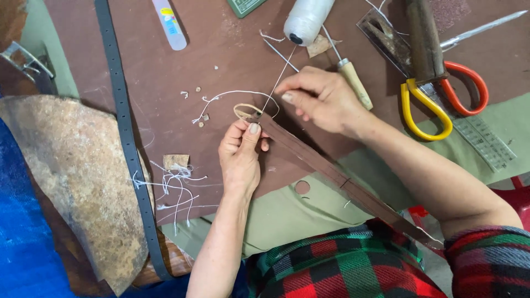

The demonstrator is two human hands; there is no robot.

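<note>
While the left hand [240,153] pinches the far end of a brown leather strap [331,174] above the counter [165,83], the right hand [323,99] holds tight a white thread [277,83] running to the far spool [306,21].

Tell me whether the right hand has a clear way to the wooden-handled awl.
Probably yes. The awl lies on the mat right beside the right hand, nothing between them, but its fingers are pinching the white thread.
</note>
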